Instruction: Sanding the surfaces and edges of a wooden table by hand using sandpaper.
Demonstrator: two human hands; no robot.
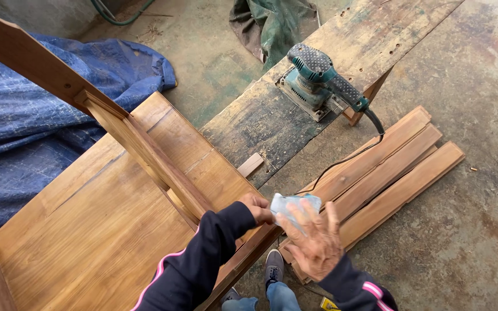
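My left hand (256,207) is curled at the corner edge of the wooden furniture piece (105,224), fingers closed on 1 end of a pale folded sheet of sandpaper (295,203). My right hand (316,245) lies flat and spread against the same sheet, fingers open, pressing rather than clasping. Just beyond the sheet, 3 or 4 wooden boards (393,173) lie stacked on the concrete floor (468,230), their near ends under my right hand. Further ahead, a teal electric sander (318,80) sits on a worn plank (295,109), its black cord (347,158) trailing back toward my grip. To the right of the boards the floor is open. My shoe (273,266) stands below the hands.
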